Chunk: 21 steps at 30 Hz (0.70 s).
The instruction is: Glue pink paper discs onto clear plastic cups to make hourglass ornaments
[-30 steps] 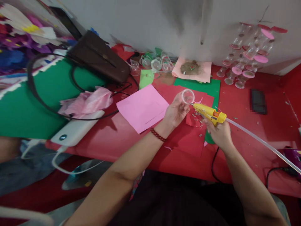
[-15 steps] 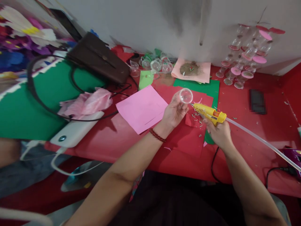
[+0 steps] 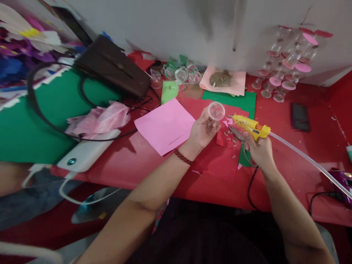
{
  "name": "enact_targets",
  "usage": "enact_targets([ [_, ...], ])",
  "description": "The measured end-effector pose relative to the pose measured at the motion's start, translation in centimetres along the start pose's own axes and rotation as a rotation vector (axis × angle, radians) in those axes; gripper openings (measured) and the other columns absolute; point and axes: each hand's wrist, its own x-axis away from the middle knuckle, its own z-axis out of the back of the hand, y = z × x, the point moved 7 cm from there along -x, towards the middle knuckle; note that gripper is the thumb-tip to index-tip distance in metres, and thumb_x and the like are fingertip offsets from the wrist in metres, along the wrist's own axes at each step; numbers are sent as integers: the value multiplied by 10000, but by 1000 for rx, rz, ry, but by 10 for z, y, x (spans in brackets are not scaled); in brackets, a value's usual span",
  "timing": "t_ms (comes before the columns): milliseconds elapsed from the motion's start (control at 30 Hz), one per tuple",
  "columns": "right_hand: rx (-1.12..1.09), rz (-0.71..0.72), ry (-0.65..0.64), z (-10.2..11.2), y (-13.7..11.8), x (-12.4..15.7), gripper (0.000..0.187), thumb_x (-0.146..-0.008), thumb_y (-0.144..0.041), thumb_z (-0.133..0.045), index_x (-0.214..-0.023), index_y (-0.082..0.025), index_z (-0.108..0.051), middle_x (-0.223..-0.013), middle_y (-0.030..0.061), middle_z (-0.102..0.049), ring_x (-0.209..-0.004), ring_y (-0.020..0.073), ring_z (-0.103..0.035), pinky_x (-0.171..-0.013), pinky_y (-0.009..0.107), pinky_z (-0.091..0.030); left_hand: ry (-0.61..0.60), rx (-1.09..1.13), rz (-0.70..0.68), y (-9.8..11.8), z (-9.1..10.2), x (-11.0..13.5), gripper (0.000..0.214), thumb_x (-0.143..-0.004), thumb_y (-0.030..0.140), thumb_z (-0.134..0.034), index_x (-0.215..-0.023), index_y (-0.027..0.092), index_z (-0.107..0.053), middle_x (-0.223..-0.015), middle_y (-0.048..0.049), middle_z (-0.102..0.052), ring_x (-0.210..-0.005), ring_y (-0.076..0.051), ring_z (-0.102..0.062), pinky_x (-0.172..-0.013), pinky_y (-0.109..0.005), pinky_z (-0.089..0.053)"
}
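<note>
Over the middle of the red table, my left hand (image 3: 203, 128) is closed around a small clear plastic cup (image 3: 216, 111), its round rim facing up toward me. My right hand (image 3: 261, 150) grips a yellow glue gun (image 3: 249, 124), whose nozzle points left at the cup with a gap between them. A long translucent glue stick (image 3: 305, 156) trails from the gun's back end. Scissors (image 3: 237, 132) lie under the gun, on red paper (image 3: 217, 165) with pink and grey scraps. A pink sheet (image 3: 166, 126) lies left of my left hand.
Stacked clear cups with pink and red discs (image 3: 288, 66) stand at the back right, near a dark phone (image 3: 299, 116). Behind the papers are loose clear cups (image 3: 181, 74) and a brown pile (image 3: 220, 79) on paper. A brown bag (image 3: 115, 66) and white power bank (image 3: 89, 152) sit left.
My right hand has drawn the glue gun to the right, away from the cup, uncovering more of the scissors. My left hand still holds the cup in nearly the same place.
</note>
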Motion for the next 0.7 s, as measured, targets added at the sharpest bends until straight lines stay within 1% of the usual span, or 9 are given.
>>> enact_targets([
  [67, -62, -50, 13, 6, 6, -4, 532, -884, -674, -699, -634, -237, -527, -482, -47, -487, -441, 91, -435, -449, 242, -345, 0, 1, 14, 2, -1, 1, 143, -1040, 281, -611, -957, 202, -698, -669, 32, -596, -475, -74, -433, -522, -231, -453],
  [133, -124, -131, 12, 13, 12, -10, 486, -854, -637, -757, -682, -226, -563, -502, -56, -497, -439, 86, -437, -434, 238, -329, -21, 13, 12, 4, -3, 2, 179, -1048, 266, -562, -1011, 206, -727, -690, 18, -620, -472, -76, -430, -501, -233, -430],
  [200, -157, -218, 20, 22, 18, -17, 418, -776, -532, -862, -722, -215, -596, -508, -71, -497, -439, 78, -431, -427, 233, -322, -31, 27, 1, 8, -4, 3, 201, -1047, 262, -546, -1024, 214, -739, -653, 17, -592, -474, -86, -438, -498, -238, -423],
  [267, -217, -290, 57, 35, 25, -22, 352, -719, -404, -913, -753, -207, -624, -521, -81, -506, -451, 73, -434, -435, 225, -343, -31, 38, -12, 12, -4, 3, 218, -1052, 264, -531, -1037, 223, -744, -633, 16, -580, -475, -96, -444, -505, -244, -423],
  [333, -288, -335, 110, 50, 32, -24, 305, -697, -315, -919, -771, -201, -646, -549, -78, -531, -472, 69, -443, -445, 214, -366, -26, 44, -16, 14, -5, 4, 256, -1063, 254, -495, -1069, 231, -750, -640, 10, -595, -473, -99, -440, -508, -247, -416],
  [433, -317, -404, 172, 73, 46, -19, 243, -729, -239, -891, -735, -190, -654, -574, -53, -577, -501, 71, -478, -454, 197, -389, -32, 50, -19, 16, -6, 4, 268, -1054, 234, -495, -1097, 253, -759, -656, 4, -620, -474, -102, -442, -517, -253, -409],
  [500, -312, -466, 210, 87, 56, -11, 207, -766, -169, -848, -703, -179, -651, -576, -32, -610, -510, 73, -511, -471, 187, -416, -44, 51, -16, 15, -6, 3, 211, -1029, 245, -552, -1056, 259, -761, -652, 4, -621, -478, -105, -446, -525, -264, -412],
  [567, -300, -518, 236, 99, 64, -4, 199, -798, -109, -810, -692, -167, -651, -583, -16, -638, -511, 72, -542, -496, 178, -450, -49, 57, -5, 12, -4, 1, 167, -1011, 261, -589, -975, 242, -751, -636, 0, -605, -486, -109, -455, -534, -278, -420],
  [700, -165, -599, 201, 116, 69, 1, 238, -881, -64, -745, -694, -158, -632, -572, 1, -641, -514, 76, -586, -521, 164, -496, -50, 71, 17, 5, -2, -3, 228, -1007, 245, -574, -815, 209, -690, -617, -6, -577, -495, -110, -465, -541, -287, -422],
])
